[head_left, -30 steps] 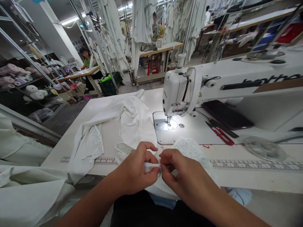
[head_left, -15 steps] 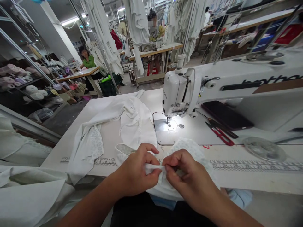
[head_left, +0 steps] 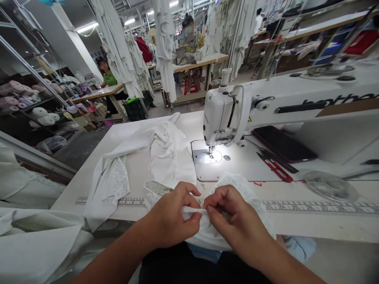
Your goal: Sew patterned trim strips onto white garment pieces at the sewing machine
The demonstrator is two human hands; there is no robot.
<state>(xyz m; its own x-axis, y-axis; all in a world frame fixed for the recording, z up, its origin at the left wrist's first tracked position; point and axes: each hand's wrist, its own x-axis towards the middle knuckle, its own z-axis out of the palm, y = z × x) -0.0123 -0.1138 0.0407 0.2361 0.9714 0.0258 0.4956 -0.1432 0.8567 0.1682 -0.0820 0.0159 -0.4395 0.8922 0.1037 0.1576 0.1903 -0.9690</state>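
Note:
Between thumb and fingers, my left hand pinches a folded edge of white patterned fabric. My right hand is closed on the same edge, its fingertips almost touching the left ones. The fabric spreads under both hands and over the table's front edge; its lower part hangs towards my lap. Just beyond the hands stands a white sewing machine, its lit needle area over a metal plate. Another white garment piece lies crumpled to the left of that plate.
Red-handled thread snips and a dark phone lie under the machine arm, near a clear round disc. A printed ruler runs along the table front. White cloth is heaped at left. Two people sit at machines behind.
My hands stay almost in place on the fabric edge, with only slight finger shifts. In the background, the hanging white garments have swung left and the seated person behind them has shifted a little.

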